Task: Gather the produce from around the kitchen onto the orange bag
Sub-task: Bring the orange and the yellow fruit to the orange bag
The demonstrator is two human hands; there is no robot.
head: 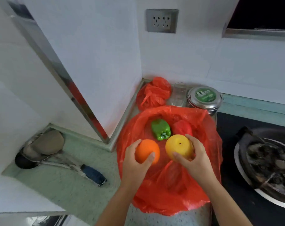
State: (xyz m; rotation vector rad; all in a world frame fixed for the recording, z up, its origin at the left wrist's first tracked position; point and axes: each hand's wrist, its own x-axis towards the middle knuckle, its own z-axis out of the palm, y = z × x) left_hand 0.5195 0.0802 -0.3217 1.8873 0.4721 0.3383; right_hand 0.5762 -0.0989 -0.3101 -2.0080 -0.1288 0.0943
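The orange bag (179,201) lies spread flat on the pale counter (70,190), and everything else is placed from it. On its far half lie a green bell pepper (160,129) and, just right of that, a red pepper (181,128). The two are close together, both on the plastic.

Over the middle of the bag, the left hand (135,162) grips an orange (147,151), with fingers and thumb curled round it. Beside it, the right hand (197,157) clasps a yellow fruit (178,146) the same way. The two fruits are near each other but apart. It cannot be told whether either rests on the plastic.

Beyond the bag's far edge, in the corner, sits a second, crumpled orange bag (153,93). Right of it stand a clear glass (177,94) and a steel tin (203,98). The tin's lid has a green label, and its print is too blurred to read.

Right of the bag is a black stove (233,144) with a pan (269,162) of dark contents. Left of the bag a dark blue object (92,175) lies on the counter. A wall socket (162,20) is on the wall above the bag's far side.
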